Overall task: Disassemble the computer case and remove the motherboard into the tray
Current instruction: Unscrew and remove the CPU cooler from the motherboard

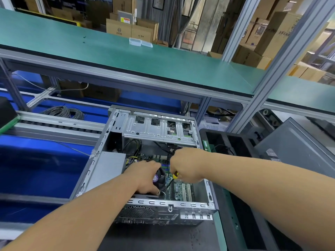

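Note:
An open grey computer case (101,171) lies on its side in front of me, side panel off. Inside it sits the green motherboard (183,192), with a silver drive cage (157,129) above it. My left hand (146,176) rests on the black CPU cooler fan (161,178), fingers curled round it. My right hand (186,165) grips a screwdriver with a yellow and black handle (175,175), its shaft angled down onto the board. A black tray (226,142) stands just right of the case, holding a green board and a cable.
A grey side panel (297,147) leans at the right behind the tray. Blue conveyor belts (36,167) run on the left, with a coil of grey cable (63,112) behind. A green shelf (108,49) on aluminium posts hangs overhead. Cardboard boxes fill the background.

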